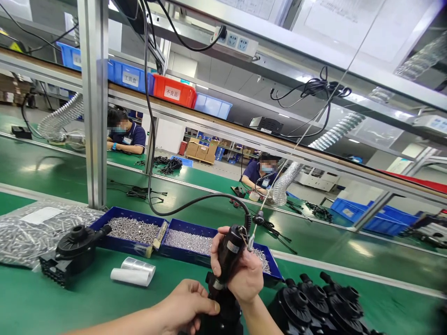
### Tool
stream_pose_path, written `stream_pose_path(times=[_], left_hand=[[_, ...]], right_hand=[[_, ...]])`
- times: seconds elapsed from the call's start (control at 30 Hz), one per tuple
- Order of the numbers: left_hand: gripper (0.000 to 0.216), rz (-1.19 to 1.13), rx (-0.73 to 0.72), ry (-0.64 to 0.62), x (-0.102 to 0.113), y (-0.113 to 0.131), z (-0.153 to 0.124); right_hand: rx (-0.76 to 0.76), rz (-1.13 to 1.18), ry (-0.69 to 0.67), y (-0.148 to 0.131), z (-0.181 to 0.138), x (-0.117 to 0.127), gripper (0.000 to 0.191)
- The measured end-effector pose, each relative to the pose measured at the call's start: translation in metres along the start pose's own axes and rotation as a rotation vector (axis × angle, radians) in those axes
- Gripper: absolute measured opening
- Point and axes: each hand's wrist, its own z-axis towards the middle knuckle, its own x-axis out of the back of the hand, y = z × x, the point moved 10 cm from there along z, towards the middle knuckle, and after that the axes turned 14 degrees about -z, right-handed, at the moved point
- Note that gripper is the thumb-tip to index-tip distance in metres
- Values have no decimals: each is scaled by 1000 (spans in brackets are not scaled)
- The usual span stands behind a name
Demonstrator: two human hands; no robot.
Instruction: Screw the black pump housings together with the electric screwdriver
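Note:
My right hand (pixel 248 278) is wrapped round a black electric screwdriver (pixel 230 249), which points down with its cable and a hanging wire at the top. Below its tip is a black plastic part (pixel 223 314), probably a pump housing like the others, partly hidden by my hands. My left hand (pixel 190 302) is closed at the left side of this part, thumb against it near the screwdriver's tip. Whether a small screw sits between those fingers cannot be seen. Behind the screwdriver, a blue tray of small screws (pixel 190 258) is partly covered.
Another blue tray (pixel 131 246) holds longer screws. At left are a black pump housing (pixel 71 251), a bag of metal parts (pixel 21 237) and a clear-and-white roll (pixel 132 272). Several black housings (pixel 324 302) stand at right. Two people sit across the benches.

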Motion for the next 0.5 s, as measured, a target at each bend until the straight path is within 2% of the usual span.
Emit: stream_pose_path(times=[0.13, 0.23, 0.5], left_hand=[[55, -11, -8, -6, -2, 1, -2], [56, -23, -10, -21, -4, 0, -1], [56, -31, 12, -59, -5, -1, 2]], right_hand=[[57, -173, 96, -2, -3, 11, 55], [42, -273, 147, 1, -2, 19, 46], [58, -308, 149, -3, 2, 21, 43]])
